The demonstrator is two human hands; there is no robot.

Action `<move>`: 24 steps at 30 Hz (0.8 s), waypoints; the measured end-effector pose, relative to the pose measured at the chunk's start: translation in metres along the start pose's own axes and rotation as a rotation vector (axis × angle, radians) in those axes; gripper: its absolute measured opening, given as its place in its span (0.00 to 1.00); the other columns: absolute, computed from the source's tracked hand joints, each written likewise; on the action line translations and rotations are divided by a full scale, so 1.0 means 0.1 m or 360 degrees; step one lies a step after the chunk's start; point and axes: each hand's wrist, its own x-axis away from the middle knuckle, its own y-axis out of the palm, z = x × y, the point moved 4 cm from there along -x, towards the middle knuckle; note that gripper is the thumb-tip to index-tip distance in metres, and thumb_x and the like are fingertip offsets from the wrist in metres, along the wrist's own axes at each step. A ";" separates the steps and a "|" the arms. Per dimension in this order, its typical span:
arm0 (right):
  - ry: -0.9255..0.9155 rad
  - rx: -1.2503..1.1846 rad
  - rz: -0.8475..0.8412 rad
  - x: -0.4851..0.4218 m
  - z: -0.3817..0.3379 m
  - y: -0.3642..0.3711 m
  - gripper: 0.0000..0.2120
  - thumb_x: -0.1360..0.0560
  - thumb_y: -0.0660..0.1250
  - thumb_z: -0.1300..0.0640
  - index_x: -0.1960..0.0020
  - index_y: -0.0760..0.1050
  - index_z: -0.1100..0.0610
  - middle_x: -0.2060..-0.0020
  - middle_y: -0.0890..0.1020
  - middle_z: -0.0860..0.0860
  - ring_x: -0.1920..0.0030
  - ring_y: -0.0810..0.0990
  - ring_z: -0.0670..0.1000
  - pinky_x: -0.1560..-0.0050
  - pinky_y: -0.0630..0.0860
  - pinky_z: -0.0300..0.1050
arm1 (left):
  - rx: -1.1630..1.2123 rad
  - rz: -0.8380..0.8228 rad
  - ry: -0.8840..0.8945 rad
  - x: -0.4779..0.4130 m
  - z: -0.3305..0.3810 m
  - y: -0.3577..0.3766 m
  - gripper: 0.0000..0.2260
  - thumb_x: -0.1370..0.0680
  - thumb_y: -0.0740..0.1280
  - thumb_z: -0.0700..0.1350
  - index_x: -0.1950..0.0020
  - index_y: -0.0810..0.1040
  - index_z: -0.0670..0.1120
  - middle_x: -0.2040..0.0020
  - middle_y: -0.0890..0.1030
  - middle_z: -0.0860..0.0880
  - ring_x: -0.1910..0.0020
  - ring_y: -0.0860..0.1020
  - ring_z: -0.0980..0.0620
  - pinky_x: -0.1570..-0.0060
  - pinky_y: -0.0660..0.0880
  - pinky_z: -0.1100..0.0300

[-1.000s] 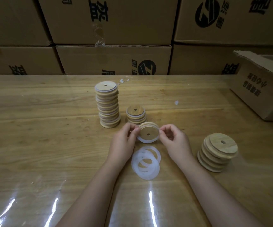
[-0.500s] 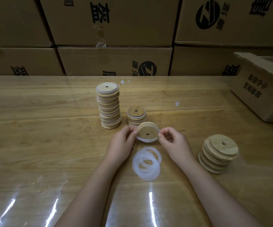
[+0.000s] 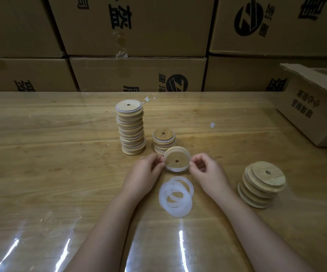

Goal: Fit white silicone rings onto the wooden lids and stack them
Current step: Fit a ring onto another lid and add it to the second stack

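Two stacks of ringed lids far on the counter (image 3: 41, 154): tall stack (image 3: 131, 130) leftmost, short stack (image 3: 163, 141) just right. Nearer, left hand (image 3: 145, 173) pinching the left edge of a tilted wooden lid (image 3: 176, 160), with a white silicone ring (image 3: 175, 169) showing at its lower rim. Just near of it, loose rings (image 3: 176, 196) overlapping flat. Right hand (image 3: 207, 173) pinching the right edge. Further right, leaning pile of bare lids (image 3: 262, 183), then an open carton (image 3: 315, 110).

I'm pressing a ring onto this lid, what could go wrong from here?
The white ring shows mostly at the lower edge of the lid pinched between left hand and right hand; it may seat unevenly and slip off. The tall stack looks uneven, so placing lids on the short stack beside it could knock it over.
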 end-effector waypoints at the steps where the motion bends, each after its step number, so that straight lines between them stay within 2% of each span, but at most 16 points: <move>1: 0.0003 0.0025 -0.0016 0.00 0.00 0.00 0.04 0.26 0.67 0.59 0.59 0.74 0.53 0.59 0.78 0.50 0.63 0.75 0.45 0.62 0.70 0.33 | -0.0013 0.0011 -0.0003 0.00 0.00 0.00 0.03 0.23 0.65 0.45 0.50 0.78 0.49 0.55 0.80 0.54 0.53 0.77 0.54 0.51 0.74 0.54; 6: -0.0013 0.0135 -0.0062 0.01 0.00 0.02 0.04 0.27 0.66 0.58 0.60 0.74 0.51 0.59 0.77 0.46 0.63 0.74 0.44 0.62 0.69 0.33 | 0.0053 0.0037 -0.0031 -0.01 -0.05 0.01 0.02 0.24 0.67 0.45 0.53 0.79 0.50 0.57 0.80 0.54 0.54 0.77 0.54 0.51 0.75 0.50; 10: -0.0045 0.0178 -0.0055 0.02 -0.03 0.02 0.06 0.27 0.67 0.58 0.61 0.72 0.51 0.59 0.75 0.45 0.62 0.74 0.45 0.61 0.70 0.36 | 0.0017 0.0076 0.0030 -0.02 -0.04 0.01 0.01 0.25 0.67 0.45 0.56 0.78 0.50 0.58 0.79 0.56 0.54 0.75 0.54 0.52 0.74 0.53; 14: -0.0183 0.0398 -0.0031 0.04 -0.10 0.03 0.06 0.28 0.66 0.59 0.60 0.70 0.55 0.60 0.73 0.46 0.59 0.73 0.48 0.60 0.71 0.40 | -0.0139 0.0127 0.0118 -0.02 -0.02 -0.01 0.05 0.26 0.68 0.46 0.60 0.74 0.55 0.61 0.73 0.60 0.50 0.71 0.54 0.49 0.69 0.56; 16: -0.0272 0.0582 -0.0013 0.06 -0.12 0.04 0.06 0.28 0.66 0.59 0.59 0.69 0.55 0.60 0.72 0.47 0.58 0.72 0.48 0.61 0.68 0.42 | -0.0194 0.0143 0.0131 -0.01 -0.02 -0.03 0.07 0.26 0.68 0.47 0.60 0.73 0.57 0.62 0.72 0.62 0.50 0.69 0.55 0.50 0.66 0.56; 19: -0.0355 0.0666 0.0002 0.07 -0.14 0.03 0.06 0.28 0.65 0.59 0.58 0.67 0.54 0.60 0.72 0.47 0.58 0.72 0.49 0.61 0.64 0.41 | -0.0077 0.0113 0.0074 0.02 -0.01 -0.02 0.10 0.28 0.68 0.45 0.64 0.71 0.58 0.64 0.74 0.61 0.55 0.72 0.57 0.53 0.70 0.56; 21: -0.0396 0.0720 -0.0050 0.08 -0.15 0.04 0.06 0.27 0.65 0.57 0.58 0.68 0.53 0.59 0.71 0.46 0.56 0.71 0.48 0.59 0.64 0.41 | 0.0109 0.0098 -0.0057 0.03 -0.02 0.00 0.07 0.30 0.68 0.44 0.62 0.71 0.54 0.70 0.76 0.58 0.64 0.75 0.59 0.60 0.74 0.56; 24: -0.0506 0.0896 -0.0155 0.10 -0.16 0.10 0.04 0.27 0.66 0.54 0.57 0.73 0.55 0.56 0.72 0.48 0.53 0.70 0.49 0.53 0.64 0.42 | 0.0235 0.0139 -0.0083 0.05 -0.01 0.01 0.10 0.34 0.68 0.48 0.57 0.68 0.53 0.72 0.76 0.61 0.74 0.73 0.61 0.71 0.68 0.63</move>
